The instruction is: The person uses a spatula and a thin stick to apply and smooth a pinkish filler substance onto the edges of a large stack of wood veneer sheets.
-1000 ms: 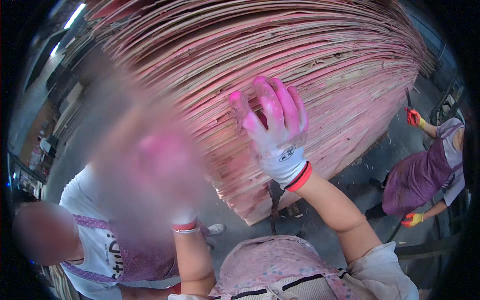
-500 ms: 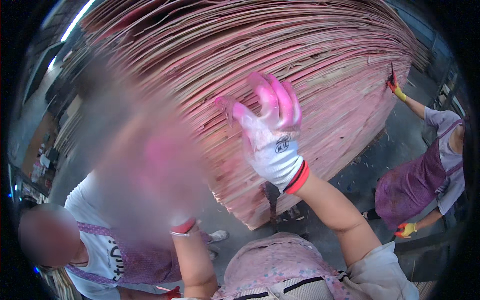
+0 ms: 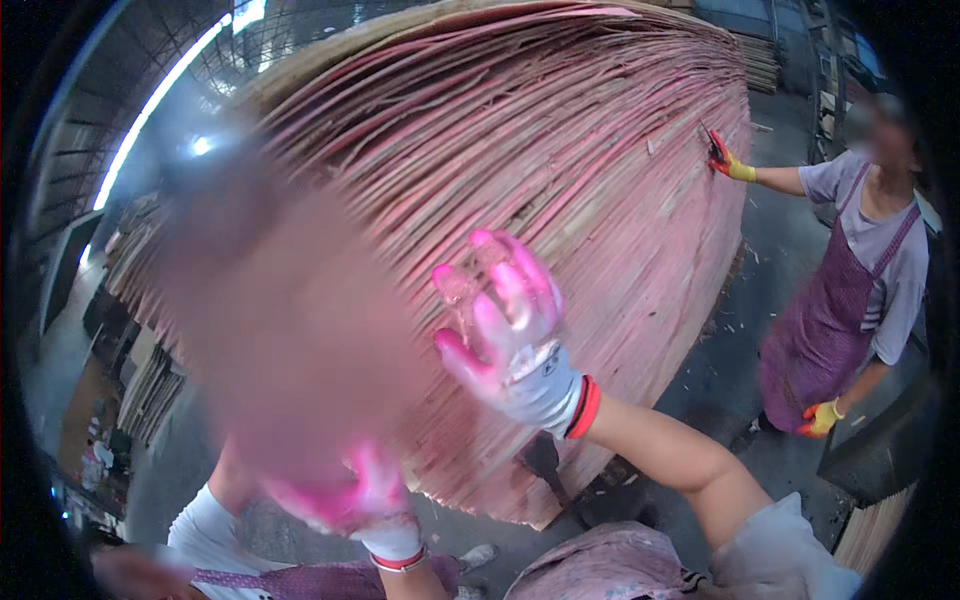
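1. Pink-stained wood sheets (image 3: 640, 200) form a tall stack ahead of both hands, their long edges slanting from lower left to upper right.
2. Right hand (image 3: 510, 320) is nearer, in front of those edges; its gloved fingers are bent and parted, gripping nothing visible. Contact is unclear.
3. Left hand (image 3: 365, 495) is lower left, partly blurred; I cannot tell whether it grasps anything.
4. Co-worker's hand (image 3: 734, 166) is at the stack's far right.

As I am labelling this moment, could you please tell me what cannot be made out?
Head view: what the left hand holds, if anything; blur hides it.
Head view: the nearer co-worker's apron, cut off by the lower edge.
Head view: the dark item at the farther co-worker's raised hand, too small.
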{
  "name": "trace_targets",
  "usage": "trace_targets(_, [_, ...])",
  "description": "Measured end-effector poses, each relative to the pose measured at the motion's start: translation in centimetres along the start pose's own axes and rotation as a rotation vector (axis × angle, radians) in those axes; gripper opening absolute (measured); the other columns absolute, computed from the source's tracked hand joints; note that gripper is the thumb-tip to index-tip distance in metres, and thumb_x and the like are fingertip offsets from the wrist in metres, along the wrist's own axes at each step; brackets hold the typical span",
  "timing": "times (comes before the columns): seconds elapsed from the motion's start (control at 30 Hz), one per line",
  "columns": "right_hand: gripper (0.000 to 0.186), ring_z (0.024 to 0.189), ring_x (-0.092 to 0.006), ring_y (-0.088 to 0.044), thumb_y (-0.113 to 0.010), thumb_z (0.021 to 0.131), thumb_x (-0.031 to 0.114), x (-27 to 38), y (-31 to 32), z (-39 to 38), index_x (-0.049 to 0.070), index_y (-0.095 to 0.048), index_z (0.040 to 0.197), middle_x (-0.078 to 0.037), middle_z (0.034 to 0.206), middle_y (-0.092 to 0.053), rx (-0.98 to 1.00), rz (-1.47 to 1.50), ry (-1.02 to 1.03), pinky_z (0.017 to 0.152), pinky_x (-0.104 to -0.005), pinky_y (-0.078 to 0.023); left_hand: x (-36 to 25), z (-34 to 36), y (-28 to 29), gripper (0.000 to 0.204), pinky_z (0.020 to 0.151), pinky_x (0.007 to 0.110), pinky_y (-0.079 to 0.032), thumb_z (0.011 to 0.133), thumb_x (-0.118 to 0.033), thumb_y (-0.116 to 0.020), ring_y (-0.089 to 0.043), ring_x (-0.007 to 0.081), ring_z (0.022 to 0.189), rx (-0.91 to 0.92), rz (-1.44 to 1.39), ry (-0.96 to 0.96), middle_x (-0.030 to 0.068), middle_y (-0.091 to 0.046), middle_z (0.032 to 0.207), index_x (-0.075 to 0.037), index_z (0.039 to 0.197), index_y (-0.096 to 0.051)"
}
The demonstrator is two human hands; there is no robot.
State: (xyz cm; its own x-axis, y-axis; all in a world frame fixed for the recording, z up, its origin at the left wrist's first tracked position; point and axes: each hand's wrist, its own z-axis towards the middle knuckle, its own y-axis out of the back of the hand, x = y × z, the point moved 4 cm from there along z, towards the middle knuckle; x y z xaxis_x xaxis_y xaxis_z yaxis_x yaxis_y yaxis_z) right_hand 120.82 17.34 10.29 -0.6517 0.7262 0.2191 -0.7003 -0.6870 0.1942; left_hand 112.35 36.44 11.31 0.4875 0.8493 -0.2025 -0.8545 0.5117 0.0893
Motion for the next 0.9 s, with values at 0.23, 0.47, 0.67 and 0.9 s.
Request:
trace_targets(0.23, [0.067, 0.134, -0.0427, -0.045, -0.077, 0.077, 0.033, -1.9, -0.7, 8.2, 0.010, -0.058, 0.136, -0.019, 0.150, -0.045, -0.217, 0.055, 0.159, 0.112, -0.0572, -0.036, 0.3, 2.6, -5.3, 0.054, 0.114, 0.047, -0.038, 0.096, -0.010, -0.060, -0.048, 0.0355, 0.136, 0.120, 0.292, -0.364, 0.0215, -0.050, 0.145, 0.005, 0.145, -0.042])
trace_targets(0.47, [0.073, 0.137, -0.0402, -0.040, -0.075, 0.074, 0.047, -2.1, -4.2, 8.8, 0.014, -0.056, 0.136, -0.017, 0.144, -0.047, -0.184, -0.046, 0.180, 0.112, -0.0615, -0.031, 0.9, 2.7, -6.4, 0.046, 0.110, 0.048, -0.042, 0.099, -0.009, -0.054, -0.052, 0.0364, 0.132, 0.121, 0.457, -0.518, 0.0205, -0.054, 0.140, 0.005, 0.142, -0.045])
trace_targets(0.67, [0.073, 0.130, -0.0393, -0.045, -0.077, 0.070, 0.048, -2.3, -3.2, 9.0, 0.013, -0.058, 0.131, -0.017, 0.134, -0.053, -0.251, -0.066, 0.221, 0.108, -0.0597, -0.038, 0.9, 3.1, -6.9, 0.041, 0.108, 0.050, -0.046, 0.102, -0.008, -0.049, -0.055, 0.0371, 0.128, 0.102, 0.549, -0.613, 0.0197, -0.057, 0.136, 0.005, 0.140, -0.048])
trace_targets(0.9, [0.069, 0.127, -0.0371, -0.049, -0.078, 0.068, 0.042, -2.0, -1.7, 8.4, 0.009, -0.060, 0.126, -0.017, 0.128, -0.055, -0.218, 0.069, 0.190, 0.108, -0.0563, -0.040, 1.9, 5.3, -8.6, 0.036, 0.104, 0.051, -0.050, 0.105, -0.007, -0.043, -0.059, 0.0380, 0.125, -0.006, 0.759, -0.769, 0.0187, -0.061, 0.132, 0.005, 0.138, -0.051])
